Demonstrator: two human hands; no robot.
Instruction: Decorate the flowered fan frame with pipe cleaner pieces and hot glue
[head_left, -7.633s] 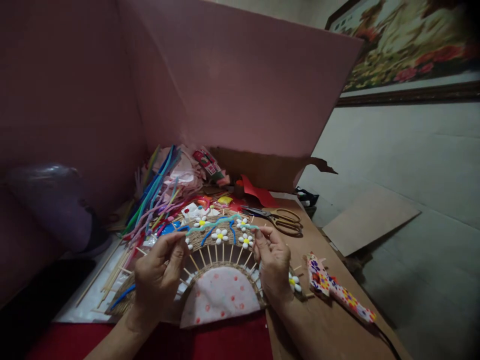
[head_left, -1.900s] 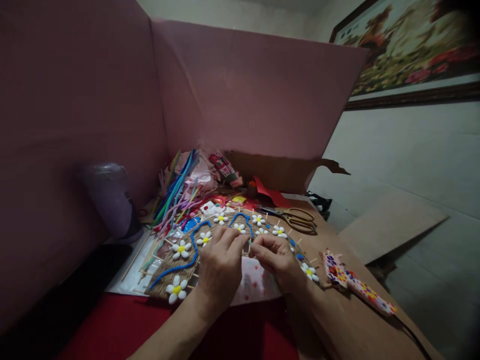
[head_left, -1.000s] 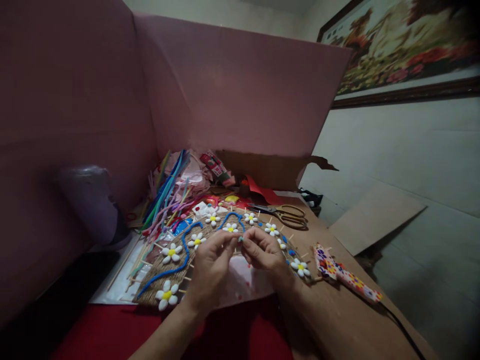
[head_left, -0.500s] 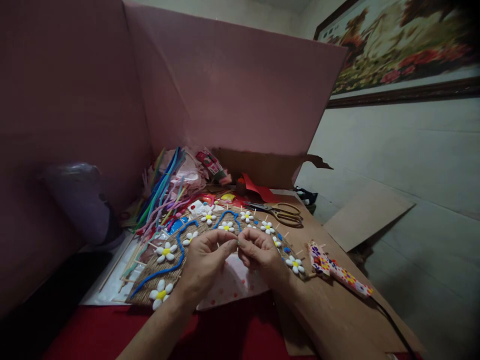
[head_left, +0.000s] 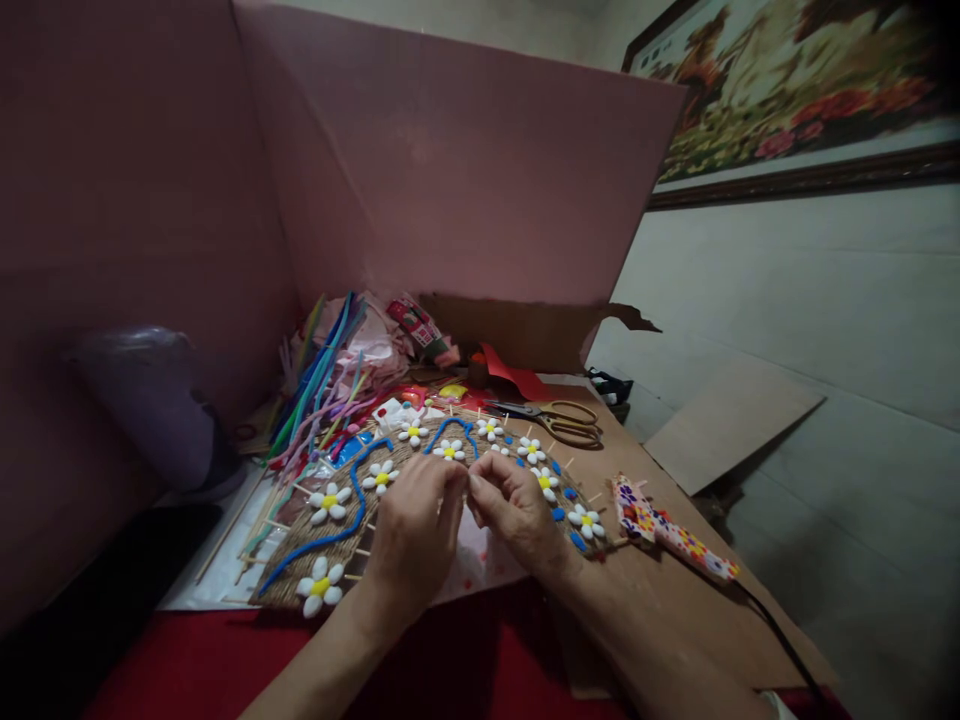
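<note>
My left hand and my right hand meet at the fingertips above the middle of a twine-wrapped arch. Both are closed in a pinch; whatever sits between the fingers is too small and hidden to name. White flowers with yellow centres dot the arch, with a wavy blue strip along its left part. Several small blue pieces lie on the right part. Thin sticks poke out from the arch's edge. Below my hands lies a pale dotted sheet, partly covered.
Scissors with gold handles lie behind the arch. A flower-patterned glue gun with a black cord rests on brown cardboard at right. Coloured pipe cleaners pile up at back left, before a pink panel.
My left hand has turned so that its back faces me more, its fingers now pointing down into the pinch. My right hand stays close by, still pinching.
</note>
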